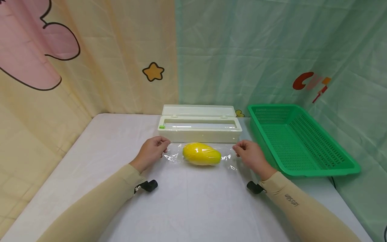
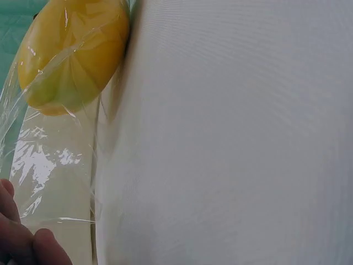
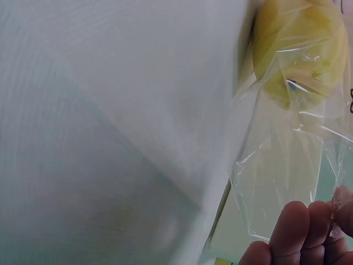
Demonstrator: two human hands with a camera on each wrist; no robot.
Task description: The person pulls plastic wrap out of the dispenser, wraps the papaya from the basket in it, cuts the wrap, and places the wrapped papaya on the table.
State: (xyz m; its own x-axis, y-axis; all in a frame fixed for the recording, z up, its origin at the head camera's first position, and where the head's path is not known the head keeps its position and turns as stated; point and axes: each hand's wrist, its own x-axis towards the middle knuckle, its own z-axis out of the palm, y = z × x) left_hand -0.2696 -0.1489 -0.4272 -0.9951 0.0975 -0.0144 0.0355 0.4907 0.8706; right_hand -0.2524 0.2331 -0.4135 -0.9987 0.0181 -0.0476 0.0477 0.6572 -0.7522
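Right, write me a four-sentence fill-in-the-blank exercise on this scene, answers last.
1. Clear film covers the fruit, whose main colour is ____.
2. The basket is coloured ____.
3. The white box has its lid not shut but ____.
4. Of the left hand and right hand, both pinching film, the ____ is nearer the basket.

Missing words: yellow; green; open; right.

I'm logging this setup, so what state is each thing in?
Clear film: spread between the hands, creased
Yellow fruit: covered by film
Left hand: pinching film
Right hand: pinching film
White box: lid open
Green slider: at box's left end
Green basket: upright
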